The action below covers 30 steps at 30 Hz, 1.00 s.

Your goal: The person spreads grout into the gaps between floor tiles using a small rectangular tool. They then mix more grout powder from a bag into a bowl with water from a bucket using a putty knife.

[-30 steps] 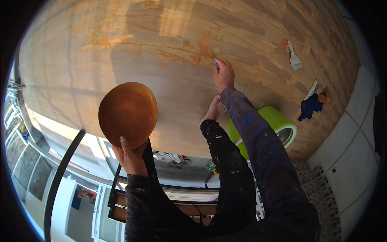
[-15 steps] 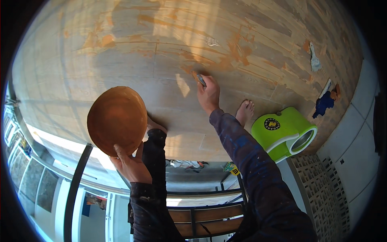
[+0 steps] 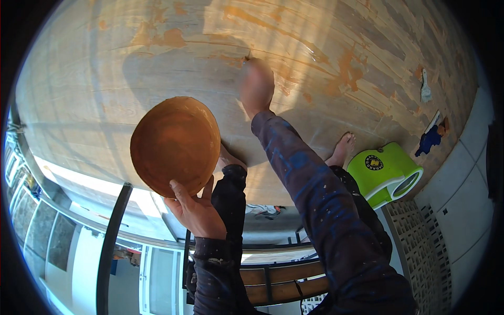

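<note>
— What is the left hand [image 3: 195, 212] doing?

— It is clenching the near rim of a round orange-brown bowl [image 3: 175, 145], thumb lying over the edge, and holding it up left of centre above the wooden floor [image 3: 94, 79].

— And the right hand [image 3: 257, 86]?

— It is reaching far out onto the floor and pressing against the boards. It is blurred, so I cannot tell whether its grip is closing on anything; only a small dark tip is showing at its far edge.

— What is lying around it?

— Orange smears [image 3: 346, 65] are spreading across the planks to the right of that hand and further away. A bare foot [image 3: 341, 149] is resting on the boards near the right sleeve, and a lime-green container [image 3: 386, 173] is sitting just right of the foot. A white scrap [image 3: 425, 89] and a blue rag [image 3: 429, 140] are lying at the far right, well apart from both hands.
</note>
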{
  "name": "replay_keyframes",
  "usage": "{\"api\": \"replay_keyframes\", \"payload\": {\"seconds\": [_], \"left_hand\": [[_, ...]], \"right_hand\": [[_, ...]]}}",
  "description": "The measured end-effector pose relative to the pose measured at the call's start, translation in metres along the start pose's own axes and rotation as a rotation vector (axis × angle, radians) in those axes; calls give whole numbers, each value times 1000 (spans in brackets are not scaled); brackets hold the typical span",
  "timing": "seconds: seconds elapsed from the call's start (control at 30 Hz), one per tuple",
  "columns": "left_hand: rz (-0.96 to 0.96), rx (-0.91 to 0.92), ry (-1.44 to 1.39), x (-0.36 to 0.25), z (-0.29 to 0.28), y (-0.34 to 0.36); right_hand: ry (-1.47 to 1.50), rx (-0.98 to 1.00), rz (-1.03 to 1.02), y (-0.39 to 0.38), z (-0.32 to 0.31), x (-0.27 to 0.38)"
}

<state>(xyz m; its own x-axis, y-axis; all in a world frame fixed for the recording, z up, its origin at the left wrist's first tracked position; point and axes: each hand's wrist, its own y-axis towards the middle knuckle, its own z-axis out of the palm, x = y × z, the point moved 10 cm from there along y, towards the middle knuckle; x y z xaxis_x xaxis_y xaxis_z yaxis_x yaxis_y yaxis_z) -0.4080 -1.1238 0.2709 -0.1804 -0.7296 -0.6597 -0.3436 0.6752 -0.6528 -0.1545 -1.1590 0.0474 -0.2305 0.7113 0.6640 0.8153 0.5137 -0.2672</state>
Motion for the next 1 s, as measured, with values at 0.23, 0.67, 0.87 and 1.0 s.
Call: {"api": "replay_keyframes", "payload": {"seconds": [0.23, 0.67, 0.87, 1.0], "left_hand": [[-10, 18, -38, -9, -4, 17], [11, 40, -56, -23, -5, 31], [-2, 22, -58, -20, -10, 30], [14, 99, -48, -18, -6, 25]], "right_hand": [[-244, -75, -363, 0, -8, 28], [-276, 76, -458, -34, 1, 50], [-223, 211, -239, -56, 28, 19], [-190, -58, -282, -49, -8, 19]]}}
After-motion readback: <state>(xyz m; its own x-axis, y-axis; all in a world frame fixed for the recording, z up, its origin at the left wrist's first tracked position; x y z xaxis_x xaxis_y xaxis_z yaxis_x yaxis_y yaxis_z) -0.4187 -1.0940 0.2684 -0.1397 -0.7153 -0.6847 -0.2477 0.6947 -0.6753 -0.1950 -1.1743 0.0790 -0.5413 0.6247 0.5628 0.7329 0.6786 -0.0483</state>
